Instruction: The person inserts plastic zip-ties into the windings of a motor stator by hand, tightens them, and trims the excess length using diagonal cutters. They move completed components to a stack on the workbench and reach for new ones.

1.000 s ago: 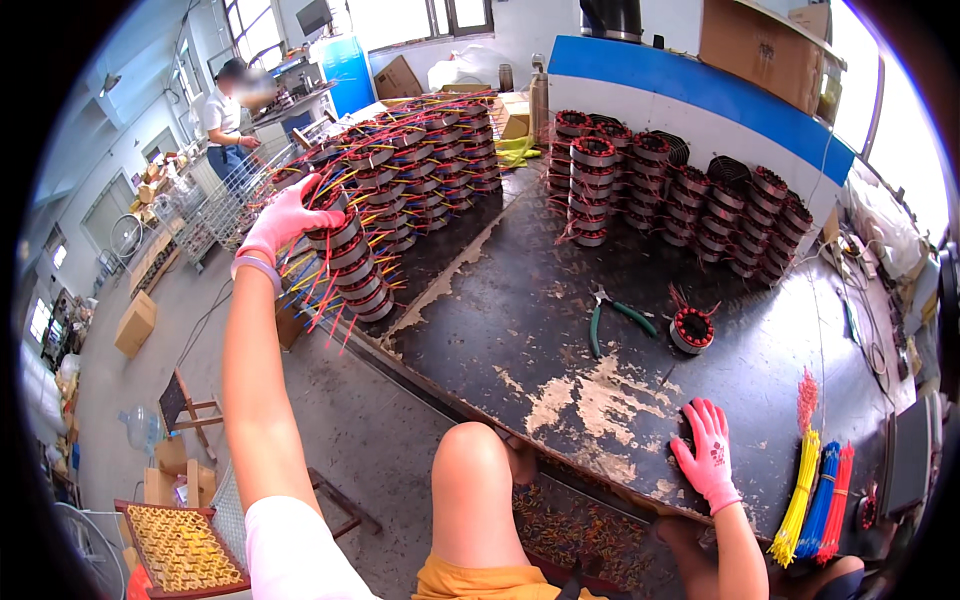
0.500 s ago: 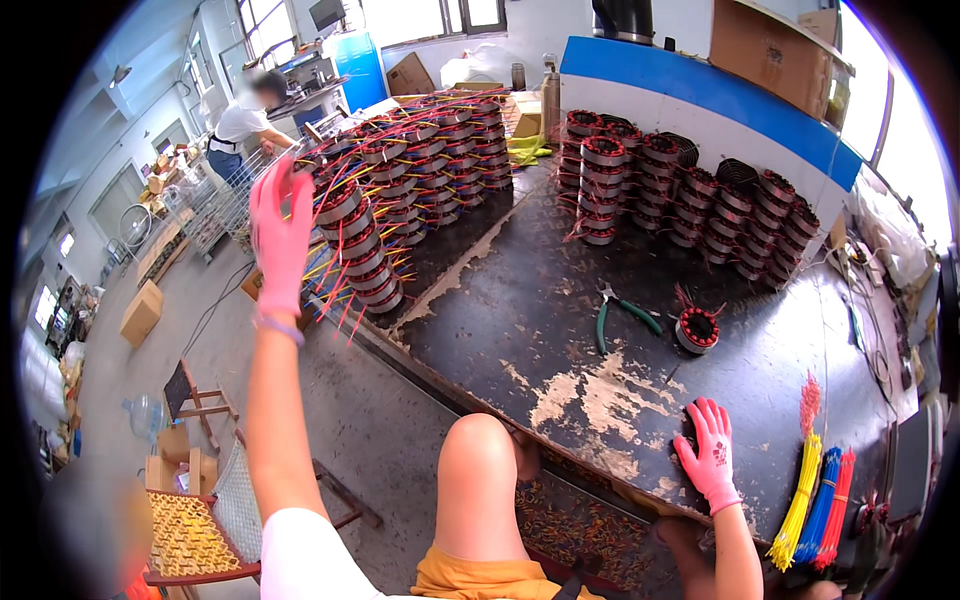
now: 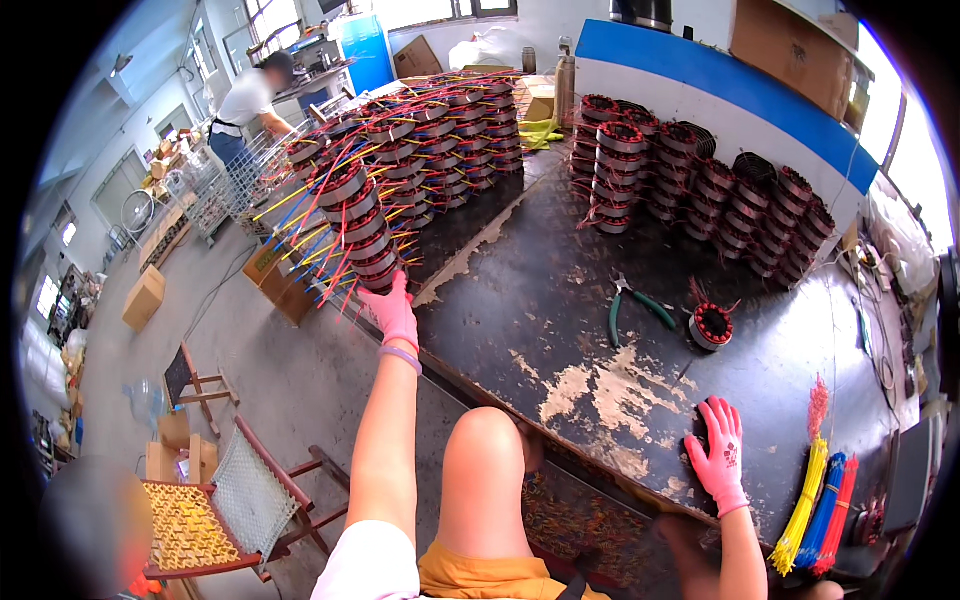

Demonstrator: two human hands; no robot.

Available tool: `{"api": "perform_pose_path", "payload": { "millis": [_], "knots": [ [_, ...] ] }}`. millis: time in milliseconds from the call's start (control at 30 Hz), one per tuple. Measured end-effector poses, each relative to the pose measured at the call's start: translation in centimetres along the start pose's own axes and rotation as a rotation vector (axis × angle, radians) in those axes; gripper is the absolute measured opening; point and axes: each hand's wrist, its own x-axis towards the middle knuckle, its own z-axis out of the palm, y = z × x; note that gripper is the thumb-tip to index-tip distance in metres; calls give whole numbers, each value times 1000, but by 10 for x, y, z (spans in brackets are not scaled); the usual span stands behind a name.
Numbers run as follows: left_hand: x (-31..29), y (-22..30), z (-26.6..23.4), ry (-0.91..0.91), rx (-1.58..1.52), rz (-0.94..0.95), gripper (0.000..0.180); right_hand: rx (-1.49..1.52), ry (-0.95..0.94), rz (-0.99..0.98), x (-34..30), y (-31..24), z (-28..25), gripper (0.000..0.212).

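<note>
My left hand (image 3: 392, 314), in a pink glove, is at the foot of the nearest stack of motor stators (image 3: 362, 232) on the left of the table. Its thumb and fingers close round the lowest ring, partly hidden by it. Red, blue and yellow wire leads stick out of that stack. My right hand (image 3: 718, 455), gloved in pink too, lies flat near the table's front edge, fingers spread, holding nothing. A single stator (image 3: 711, 327) with red windings sits farther back, beside green-handled pliers (image 3: 640, 309) lying partly spread.
More wired stator stacks (image 3: 455, 140) stand behind the nearest one. Stator stacks without long leads (image 3: 618, 178) line the back right. Bundles of yellow, blue and red wires (image 3: 822, 510) lie at the right edge. Woven chairs (image 3: 255, 490) and another person (image 3: 240, 115) are left.
My left hand has come down from beside the stack's top to its base, moving right and nearer. My right hand rests in the same place on the table. The view has shifted slightly.
</note>
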Motion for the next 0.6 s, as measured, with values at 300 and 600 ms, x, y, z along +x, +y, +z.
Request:
{"api": "perform_pose_path", "payload": {
  "millis": [300,600],
  "knots": [
    [23,-5,0,-109,112,110,92,7,-12,25,0,-2,-7,60],
    [125,-15,-15,-494,89,-17,80,-12,-37,40,2,-3,-8,62]
  ]
}}
